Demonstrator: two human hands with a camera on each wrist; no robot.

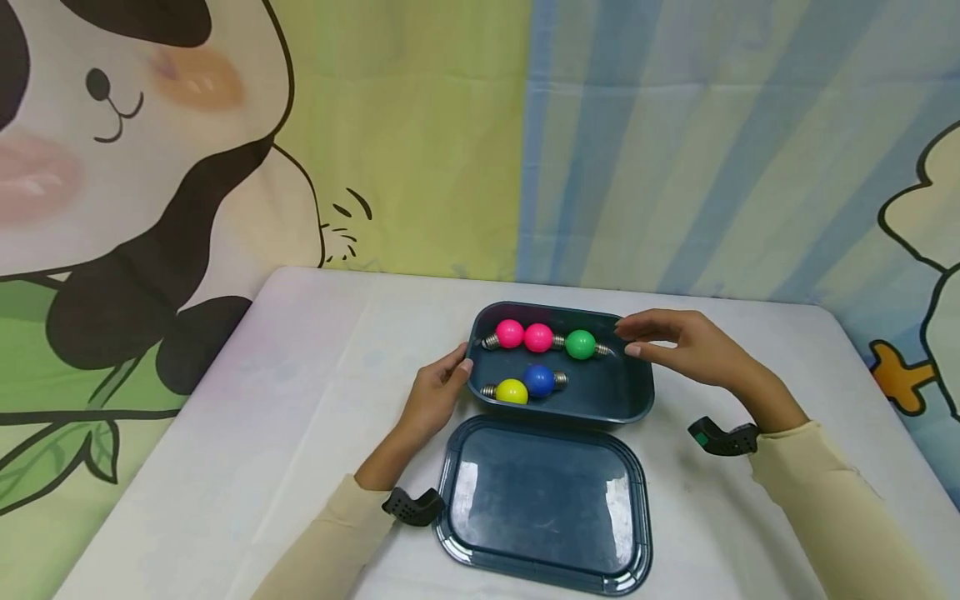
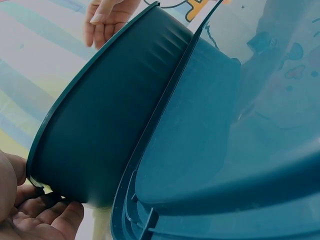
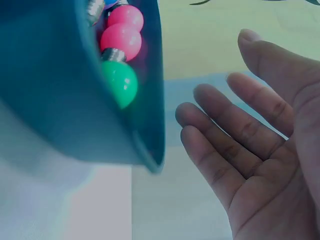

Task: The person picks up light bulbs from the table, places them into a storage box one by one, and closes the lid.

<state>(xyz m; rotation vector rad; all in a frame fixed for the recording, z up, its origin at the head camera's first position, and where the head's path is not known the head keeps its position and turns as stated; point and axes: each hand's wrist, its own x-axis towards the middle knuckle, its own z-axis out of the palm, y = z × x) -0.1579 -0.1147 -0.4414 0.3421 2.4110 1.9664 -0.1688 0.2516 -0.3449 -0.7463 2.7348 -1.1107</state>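
A dark blue plastic box holds small round light bulbs with silver screw bases. Two pink bulbs and a green bulb lie in a row along its far side. Nearer the front are a blue bulb and a yellow bulb. My left hand grips the box's left end, thumb at the rim and fingers beneath, as the left wrist view shows. At the right end, my right hand hovers with its fingers extended; in the right wrist view its palm faces the box, holding nothing.
A matching dark blue lid lies on the white table, just in front of the box. Behind the table hangs a cartoon-printed curtain. Each wrist wears a black band.
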